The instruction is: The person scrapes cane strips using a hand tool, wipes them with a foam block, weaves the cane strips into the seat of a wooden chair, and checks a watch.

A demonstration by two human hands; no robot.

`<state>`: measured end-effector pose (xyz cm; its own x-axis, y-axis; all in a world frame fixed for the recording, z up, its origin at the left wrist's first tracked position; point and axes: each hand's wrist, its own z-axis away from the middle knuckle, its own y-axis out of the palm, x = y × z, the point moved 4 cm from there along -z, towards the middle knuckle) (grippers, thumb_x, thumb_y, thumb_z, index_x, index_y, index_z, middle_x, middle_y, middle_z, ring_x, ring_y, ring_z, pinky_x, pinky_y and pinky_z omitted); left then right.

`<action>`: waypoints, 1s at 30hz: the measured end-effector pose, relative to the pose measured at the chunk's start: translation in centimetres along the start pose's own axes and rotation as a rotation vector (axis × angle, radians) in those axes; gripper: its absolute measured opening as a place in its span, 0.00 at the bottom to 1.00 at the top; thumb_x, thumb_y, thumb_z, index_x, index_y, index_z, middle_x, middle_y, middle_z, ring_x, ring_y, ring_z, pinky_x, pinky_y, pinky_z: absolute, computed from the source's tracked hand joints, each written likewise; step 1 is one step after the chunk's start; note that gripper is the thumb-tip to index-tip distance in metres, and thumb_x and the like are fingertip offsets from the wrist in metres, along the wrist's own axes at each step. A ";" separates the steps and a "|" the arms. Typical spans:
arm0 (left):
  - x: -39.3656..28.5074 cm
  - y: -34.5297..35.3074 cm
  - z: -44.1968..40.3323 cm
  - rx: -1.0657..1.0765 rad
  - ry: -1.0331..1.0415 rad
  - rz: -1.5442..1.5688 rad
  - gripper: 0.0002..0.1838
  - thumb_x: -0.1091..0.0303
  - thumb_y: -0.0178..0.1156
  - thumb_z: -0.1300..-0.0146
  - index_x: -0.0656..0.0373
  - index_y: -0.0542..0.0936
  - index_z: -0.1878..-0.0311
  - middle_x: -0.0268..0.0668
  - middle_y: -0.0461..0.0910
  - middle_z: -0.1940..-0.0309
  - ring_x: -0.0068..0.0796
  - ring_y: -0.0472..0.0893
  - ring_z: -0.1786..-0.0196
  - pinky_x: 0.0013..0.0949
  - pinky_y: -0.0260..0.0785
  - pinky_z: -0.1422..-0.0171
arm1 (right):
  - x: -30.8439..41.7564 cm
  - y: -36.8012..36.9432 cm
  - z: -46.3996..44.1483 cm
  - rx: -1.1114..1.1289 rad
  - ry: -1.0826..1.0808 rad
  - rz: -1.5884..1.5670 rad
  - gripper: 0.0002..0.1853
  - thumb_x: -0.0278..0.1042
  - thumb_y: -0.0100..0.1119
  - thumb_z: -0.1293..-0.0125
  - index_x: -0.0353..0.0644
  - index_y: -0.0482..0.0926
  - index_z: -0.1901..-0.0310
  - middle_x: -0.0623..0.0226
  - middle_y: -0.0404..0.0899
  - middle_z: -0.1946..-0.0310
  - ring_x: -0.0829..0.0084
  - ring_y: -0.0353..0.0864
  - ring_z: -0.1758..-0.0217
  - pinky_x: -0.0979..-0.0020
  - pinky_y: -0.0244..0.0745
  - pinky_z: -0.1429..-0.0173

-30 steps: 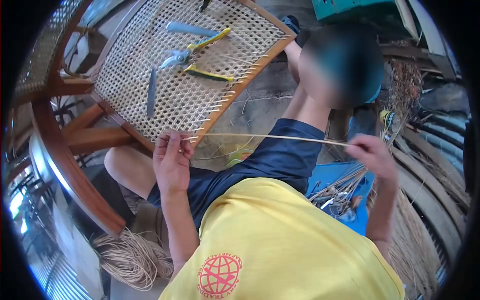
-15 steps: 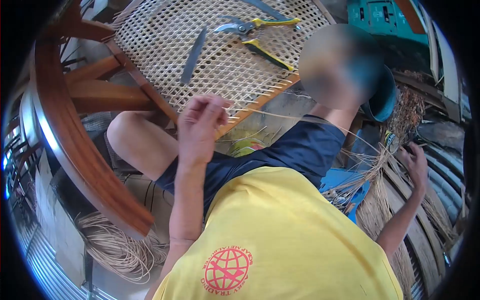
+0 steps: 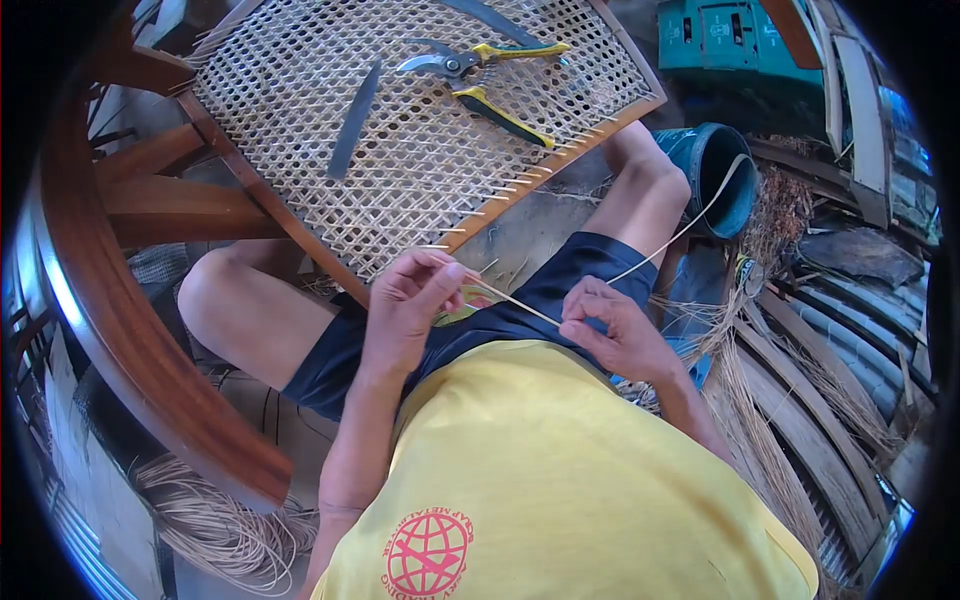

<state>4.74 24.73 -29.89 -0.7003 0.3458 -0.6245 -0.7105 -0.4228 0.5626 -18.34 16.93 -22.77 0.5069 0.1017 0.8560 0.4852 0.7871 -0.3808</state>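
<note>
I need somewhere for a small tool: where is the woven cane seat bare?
Between the grey blade and left wooden rail, or right of the blade, below the pruning shears. Crowded up top, where the shears meet another grey strip.

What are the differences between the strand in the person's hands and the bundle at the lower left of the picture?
The held strand is a single strip; the bundle is many strands together. Between the left hand and the right hand, the held strand runs nearly straight, while the bundle lies in loose loops. Both hands touch the held strand; neither touches the bundle. Both look pale and cane-like.
</note>
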 end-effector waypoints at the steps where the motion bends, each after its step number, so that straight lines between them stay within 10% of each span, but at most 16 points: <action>1: -0.3 -0.2 -0.1 0.003 -0.001 0.004 0.04 0.72 0.63 0.31 0.59 0.79 0.57 0.40 0.85 0.62 0.19 0.79 0.69 0.21 0.72 0.63 | 0.1 -0.7 0.6 -0.012 -0.029 0.033 0.07 0.30 0.63 0.32 0.36 0.79 0.62 0.61 0.75 0.73 0.65 0.75 0.69 0.68 0.70 0.62; 7: -3.1 -2.3 -0.4 -0.100 0.120 0.014 0.04 0.71 0.62 0.30 0.59 0.79 0.55 0.40 0.85 0.61 0.20 0.78 0.69 0.22 0.71 0.64 | 0.5 -6.6 5.2 0.053 0.458 0.193 0.07 0.31 0.61 0.32 0.35 0.78 0.63 0.61 0.75 0.74 0.68 0.75 0.70 0.67 0.70 0.62; 23: -4.6 -1.9 -2.3 -0.245 0.234 0.082 0.06 0.72 0.64 0.31 0.58 0.78 0.53 0.38 0.84 0.59 0.21 0.81 0.66 0.25 0.77 0.60 | 1.2 -14.7 13.0 -0.285 0.429 0.316 0.05 0.25 0.64 0.35 0.36 0.77 0.67 0.70 0.73 0.73 0.77 0.69 0.69 0.73 0.65 0.63; 26: -4.4 -2.5 -3.3 -0.298 0.310 0.170 0.06 0.73 0.62 0.31 0.59 0.78 0.53 0.38 0.83 0.60 0.26 0.84 0.60 0.29 0.80 0.56 | 0.7 -17.2 17.8 -0.485 0.007 0.808 0.08 0.26 0.70 0.39 0.37 0.80 0.62 0.68 0.79 0.71 0.77 0.75 0.68 0.75 0.70 0.61; 30: -4.8 -3.5 -4.1 -0.312 0.358 0.235 0.06 0.73 0.62 0.31 0.60 0.78 0.53 0.38 0.83 0.60 0.27 0.85 0.60 0.32 0.81 0.54 | -2.3 -27.6 29.4 -0.597 0.870 0.348 0.10 0.32 0.70 0.39 0.38 0.80 0.60 0.70 0.79 0.68 0.78 0.77 0.61 0.72 0.73 0.53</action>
<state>10.86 21.14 -31.04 -0.7317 -0.0725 -0.6777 -0.4447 -0.7028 0.5553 -53.84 12.84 -3.92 0.8957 -0.3859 0.2210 0.3654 0.3554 -0.8603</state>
